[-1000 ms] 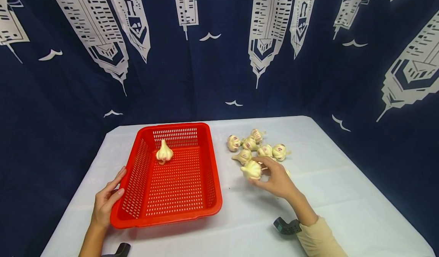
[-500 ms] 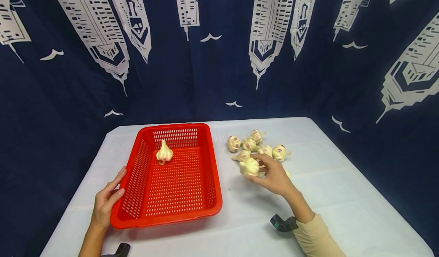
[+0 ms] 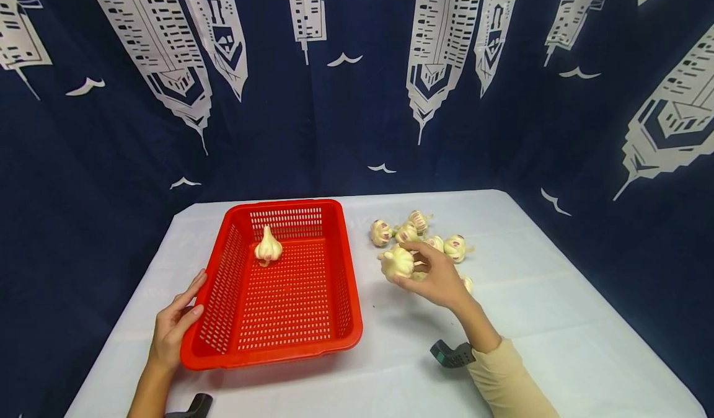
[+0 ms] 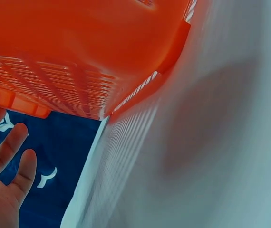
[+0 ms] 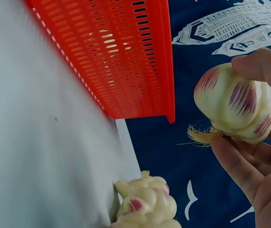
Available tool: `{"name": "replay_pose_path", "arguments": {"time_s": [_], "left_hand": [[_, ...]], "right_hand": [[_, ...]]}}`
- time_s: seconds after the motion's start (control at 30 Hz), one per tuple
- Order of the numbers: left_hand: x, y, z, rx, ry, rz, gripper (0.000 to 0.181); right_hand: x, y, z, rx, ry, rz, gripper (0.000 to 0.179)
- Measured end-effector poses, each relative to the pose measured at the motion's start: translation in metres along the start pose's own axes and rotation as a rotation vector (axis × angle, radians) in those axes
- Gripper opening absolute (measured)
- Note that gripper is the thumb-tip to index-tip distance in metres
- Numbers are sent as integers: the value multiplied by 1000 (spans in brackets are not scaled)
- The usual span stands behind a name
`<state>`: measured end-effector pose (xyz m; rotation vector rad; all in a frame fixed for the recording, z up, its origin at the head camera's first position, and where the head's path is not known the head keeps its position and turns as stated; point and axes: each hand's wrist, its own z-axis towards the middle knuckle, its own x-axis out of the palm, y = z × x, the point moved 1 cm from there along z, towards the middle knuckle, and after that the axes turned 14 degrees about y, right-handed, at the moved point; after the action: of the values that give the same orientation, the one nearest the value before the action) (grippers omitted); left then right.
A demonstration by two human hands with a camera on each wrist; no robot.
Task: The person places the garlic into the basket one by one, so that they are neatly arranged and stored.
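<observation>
In the head view, a red perforated plastic basket stands on the left half of the table with one garlic bulb inside near its back. My left hand rests against its left rim, fingers and thumb fairly straight; the left wrist view shows these fingers extended beside the basket's outer wall. My right hand pinches another garlic bulb between thumb and fingers, to the right of the basket. Purple streaks and a tuft of roots show on this held bulb in the right wrist view.
Several more garlic bulbs lie grouped behind the right hand, one of them partly hidden by it. A white cloth covers the table. Behind it hangs a dark blue curtain with white building prints.
My right hand has moved slightly left with the garlic bulb, toward the basket. The left hand and the basket stay in place.
</observation>
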<state>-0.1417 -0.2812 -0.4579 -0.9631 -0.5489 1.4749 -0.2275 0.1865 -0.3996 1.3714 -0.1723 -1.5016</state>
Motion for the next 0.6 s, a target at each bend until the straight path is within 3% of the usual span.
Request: {"name": "replay_pose_path", "arguments": {"time_s": [0.6], "left_hand": [[1, -2, 1, -23, -25, 113, 48]], "right_hand": [[10, 16, 27, -21, -80, 109, 52]]}}
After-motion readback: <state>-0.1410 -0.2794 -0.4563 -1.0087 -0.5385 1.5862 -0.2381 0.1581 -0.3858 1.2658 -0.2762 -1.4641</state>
